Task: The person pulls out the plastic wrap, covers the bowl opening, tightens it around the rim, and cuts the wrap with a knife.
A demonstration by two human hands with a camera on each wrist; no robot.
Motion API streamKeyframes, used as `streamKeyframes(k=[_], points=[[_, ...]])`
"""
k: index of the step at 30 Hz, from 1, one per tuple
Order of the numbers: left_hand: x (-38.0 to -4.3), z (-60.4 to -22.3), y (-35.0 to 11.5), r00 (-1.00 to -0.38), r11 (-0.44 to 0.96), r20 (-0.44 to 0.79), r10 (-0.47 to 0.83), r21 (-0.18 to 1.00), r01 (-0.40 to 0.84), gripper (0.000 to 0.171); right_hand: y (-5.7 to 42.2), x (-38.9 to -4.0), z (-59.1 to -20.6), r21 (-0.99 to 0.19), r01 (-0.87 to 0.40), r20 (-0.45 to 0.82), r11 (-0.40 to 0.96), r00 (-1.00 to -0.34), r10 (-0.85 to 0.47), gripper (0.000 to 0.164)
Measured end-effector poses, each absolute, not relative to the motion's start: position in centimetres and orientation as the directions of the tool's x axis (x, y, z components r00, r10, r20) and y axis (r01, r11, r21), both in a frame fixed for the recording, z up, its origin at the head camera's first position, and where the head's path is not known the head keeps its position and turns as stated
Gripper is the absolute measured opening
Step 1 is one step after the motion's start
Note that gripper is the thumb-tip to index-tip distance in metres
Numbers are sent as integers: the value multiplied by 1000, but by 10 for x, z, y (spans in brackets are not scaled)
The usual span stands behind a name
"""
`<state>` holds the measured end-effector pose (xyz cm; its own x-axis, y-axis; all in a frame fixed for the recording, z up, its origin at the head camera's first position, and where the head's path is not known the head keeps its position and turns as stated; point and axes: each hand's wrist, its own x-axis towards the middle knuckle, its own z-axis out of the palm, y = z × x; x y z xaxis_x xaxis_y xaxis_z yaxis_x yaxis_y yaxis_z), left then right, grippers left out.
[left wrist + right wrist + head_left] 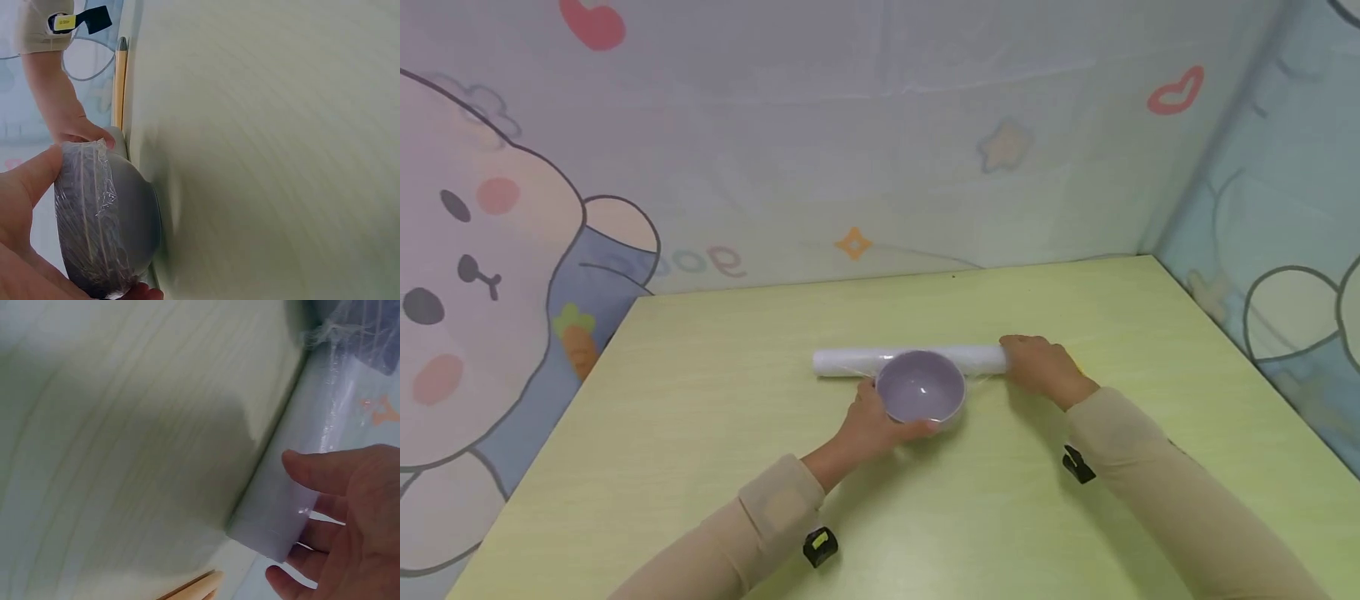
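A light purple bowl (920, 387) has clear cling film stretched around its side, wrinkled below the rim in the left wrist view. My left hand (874, 425) grips this bowl from the near left, thumb along the near rim and fingers at the left side. Right behind the bowl lies a white roll of cling film (850, 362), running left to right on the table; the bowl hides its middle. My right hand (1037, 365) holds the roll's right end. In the right wrist view the thumb (312, 470) lies on one side, with the fingers round the other.
A long orange-yellow thing with a dark tip (120, 81) lies on the table beyond my right hand. The pale yellow-green table (715, 467) meets a printed cloth wall (820, 167) at the back. Another cloth (1300, 208) hangs at the right.
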<state>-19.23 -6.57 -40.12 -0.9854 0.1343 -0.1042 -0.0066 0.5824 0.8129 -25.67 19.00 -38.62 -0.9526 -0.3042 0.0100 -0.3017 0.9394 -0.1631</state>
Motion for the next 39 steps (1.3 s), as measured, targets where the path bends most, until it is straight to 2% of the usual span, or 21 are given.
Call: streamKeyframes(k=[3,11,17,26,39], points=[[-193,-402,-66,-983,571,-103,155,821,4,106,192,-256,-390,-120,-324,51,938,-946,-320,27],[-198,-397,-69,-968,561,-108,229,827,41,100,197,-253,-393,-65,-271,67,960,-961,-267,33],[-212,-396,-78,-947,553,-143,287,832,42,95,199,-249,-395,-67,-220,93,973,-973,-213,38],[-227,-392,-90,-921,547,-247,303,836,-44,103,201,-241,-402,-73,-197,166,978,-969,-183,41],[-236,-386,-107,-874,552,-319,366,831,-72,98,197,-223,-404,-3,-228,277,974,-936,-219,38]])
